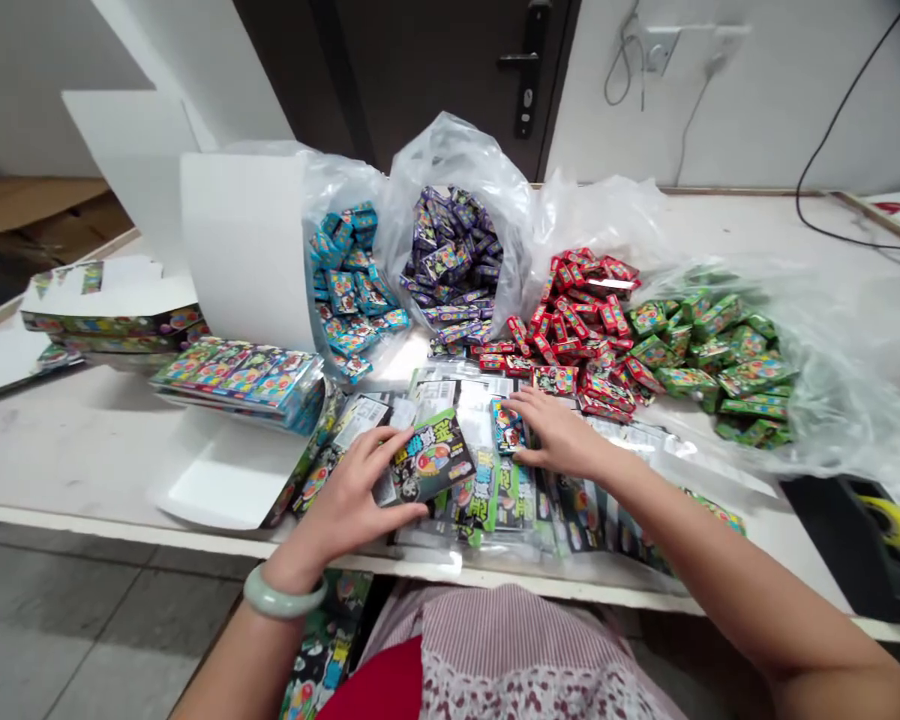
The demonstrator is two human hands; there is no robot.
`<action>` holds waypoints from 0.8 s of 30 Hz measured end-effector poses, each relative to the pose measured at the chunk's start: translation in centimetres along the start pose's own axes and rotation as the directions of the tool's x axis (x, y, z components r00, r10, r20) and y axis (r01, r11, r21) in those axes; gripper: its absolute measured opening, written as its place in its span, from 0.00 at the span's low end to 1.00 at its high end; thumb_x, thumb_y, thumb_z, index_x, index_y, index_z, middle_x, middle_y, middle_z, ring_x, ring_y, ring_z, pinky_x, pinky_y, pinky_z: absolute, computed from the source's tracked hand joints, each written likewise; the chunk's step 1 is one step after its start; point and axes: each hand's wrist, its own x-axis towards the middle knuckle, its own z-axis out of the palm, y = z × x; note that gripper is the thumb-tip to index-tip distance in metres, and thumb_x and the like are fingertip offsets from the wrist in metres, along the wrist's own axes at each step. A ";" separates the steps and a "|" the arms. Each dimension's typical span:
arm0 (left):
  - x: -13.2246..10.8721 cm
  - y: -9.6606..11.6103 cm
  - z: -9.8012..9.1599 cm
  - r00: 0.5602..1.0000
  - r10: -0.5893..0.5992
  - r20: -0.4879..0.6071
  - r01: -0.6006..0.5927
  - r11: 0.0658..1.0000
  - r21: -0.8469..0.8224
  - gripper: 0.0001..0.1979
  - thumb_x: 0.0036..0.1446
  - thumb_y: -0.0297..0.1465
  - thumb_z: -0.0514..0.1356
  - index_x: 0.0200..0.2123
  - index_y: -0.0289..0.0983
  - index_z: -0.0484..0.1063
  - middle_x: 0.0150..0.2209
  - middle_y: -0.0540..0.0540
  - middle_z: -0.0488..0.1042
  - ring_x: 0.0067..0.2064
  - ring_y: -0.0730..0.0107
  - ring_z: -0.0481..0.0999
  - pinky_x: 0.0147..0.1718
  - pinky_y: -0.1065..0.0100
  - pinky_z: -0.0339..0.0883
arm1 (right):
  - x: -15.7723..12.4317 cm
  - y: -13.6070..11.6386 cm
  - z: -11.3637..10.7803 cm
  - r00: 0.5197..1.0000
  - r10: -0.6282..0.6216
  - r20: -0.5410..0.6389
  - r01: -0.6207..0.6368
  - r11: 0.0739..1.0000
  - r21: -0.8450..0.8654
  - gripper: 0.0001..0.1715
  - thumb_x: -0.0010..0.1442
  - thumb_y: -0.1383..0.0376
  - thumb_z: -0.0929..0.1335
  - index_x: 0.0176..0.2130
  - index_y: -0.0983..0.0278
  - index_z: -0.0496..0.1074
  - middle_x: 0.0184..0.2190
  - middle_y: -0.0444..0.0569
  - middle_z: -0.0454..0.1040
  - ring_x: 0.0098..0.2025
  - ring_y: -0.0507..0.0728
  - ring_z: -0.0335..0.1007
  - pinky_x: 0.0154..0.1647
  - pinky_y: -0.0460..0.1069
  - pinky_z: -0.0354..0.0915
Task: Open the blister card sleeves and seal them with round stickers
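Note:
My left hand (349, 500) grips a dark printed packet (429, 462) at the table's near edge, thumb under it and fingers over its left side. My right hand (562, 435) lies with fingers spread on a small blue box (508, 427), pressing it onto a spread of clear and printed packets (495, 500) that covers the table in front of me. A pale green bangle (281, 597) circles my left wrist.
Four clear bags of small boxes stand behind: blue (349, 290), purple (450, 260), red (581, 330) and green (712, 355). A white carton (244, 245) stands at the left. Flat printed cartons (244, 375) lie stacked beside it. A black tape dispenser (870, 540) sits at the right.

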 end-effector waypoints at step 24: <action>1.5 2.9 1.3 0.995 0.060 -0.078 -0.061 0.998 -0.003 0.45 0.46 0.40 0.70 0.64 0.42 0.53 0.55 0.38 0.61 0.56 0.50 0.63 0.54 0.48 0.63 | -1.7 -6.0 -3.3 0.991 -0.023 -0.128 0.063 0.947 0.316 0.45 0.53 0.57 0.74 0.63 0.57 0.54 0.65 0.59 0.51 0.67 0.67 0.47 0.64 0.64 0.55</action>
